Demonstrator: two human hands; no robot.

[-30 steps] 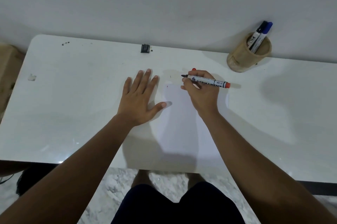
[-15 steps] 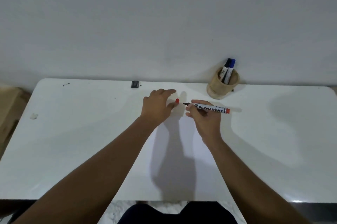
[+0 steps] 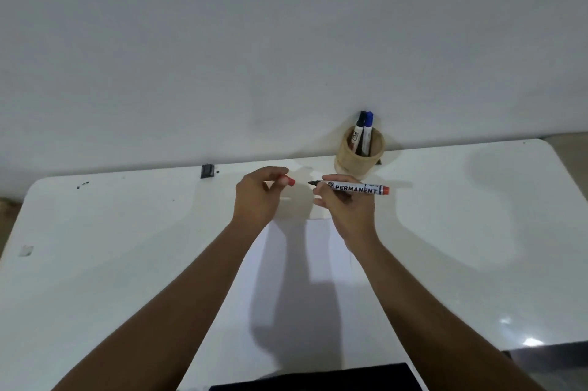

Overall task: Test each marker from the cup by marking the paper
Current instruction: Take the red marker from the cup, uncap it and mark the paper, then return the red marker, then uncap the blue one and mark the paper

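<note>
White marker [image 3: 356, 188] reading "PERMANENT" in right hand [image 3: 348, 209], left hand [image 3: 259, 196] pinching red cap [image 3: 290, 182].

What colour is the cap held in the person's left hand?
Red. The cap sticks out from the left hand fingers, clearest in the head view.

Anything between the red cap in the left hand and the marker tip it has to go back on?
Nothing visible. The red cap in the left hand faces the bare tip of the marker held by the right hand, with only an open gap above the table between them.
</note>
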